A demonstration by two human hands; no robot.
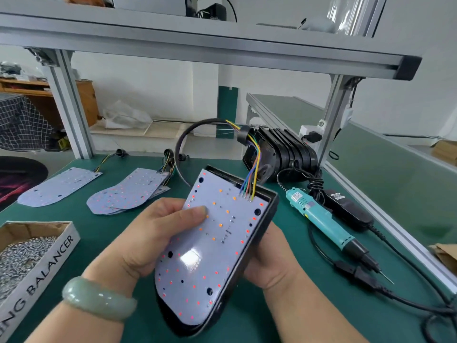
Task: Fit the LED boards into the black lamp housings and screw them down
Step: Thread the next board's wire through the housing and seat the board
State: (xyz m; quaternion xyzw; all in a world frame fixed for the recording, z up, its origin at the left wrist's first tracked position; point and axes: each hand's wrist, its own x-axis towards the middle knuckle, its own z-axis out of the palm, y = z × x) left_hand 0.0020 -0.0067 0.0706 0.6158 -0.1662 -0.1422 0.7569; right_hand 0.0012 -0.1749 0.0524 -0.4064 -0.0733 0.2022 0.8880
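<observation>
The LED board (217, 243) sat in the black lamp housing (263, 233), which was held above the bench's (291, 219) front edge. The left hand (153, 233) gripped the housing's left side, with its thumb pressing on the board. The right hand (269, 263) clasped the right side from beneath. A teal screwdriver (321, 221) lay toward the right edge, and spare boards (128, 194) toward the far-left corner.

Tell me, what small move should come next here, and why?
Probably set the black housing down on the green mat. The LED board lies in it with its screw holes empty, and the left hand and right hand hold it, while the screwdriver and box of screws lie untouched.
</observation>
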